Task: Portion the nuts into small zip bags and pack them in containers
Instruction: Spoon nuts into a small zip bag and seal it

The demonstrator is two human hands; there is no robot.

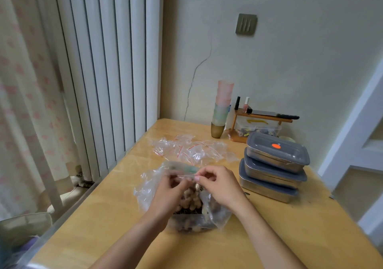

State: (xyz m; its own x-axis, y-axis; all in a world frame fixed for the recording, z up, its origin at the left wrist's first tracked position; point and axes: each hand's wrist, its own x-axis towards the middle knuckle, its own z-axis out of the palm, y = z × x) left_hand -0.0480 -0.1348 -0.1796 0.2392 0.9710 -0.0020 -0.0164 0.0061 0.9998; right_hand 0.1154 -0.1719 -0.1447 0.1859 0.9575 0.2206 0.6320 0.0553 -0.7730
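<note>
Both my hands pinch the top of a small zip bag of nuts over the big nut bag.

Head view: my forearms come in from 6 o'clock and meet at the centre of the wooden table. My left hand and right hand are close together, fingers curled, thumbs and forefingers pinching the strip of the small zip bag, which hangs between them filled with nuts. Under it lies the large clear bag of nuts. At 12 o'clock from my hands sits a heap of empty zip bags. At 2 o'clock stand three stacked metal containers with grey lids, well apart from my right hand.
</note>
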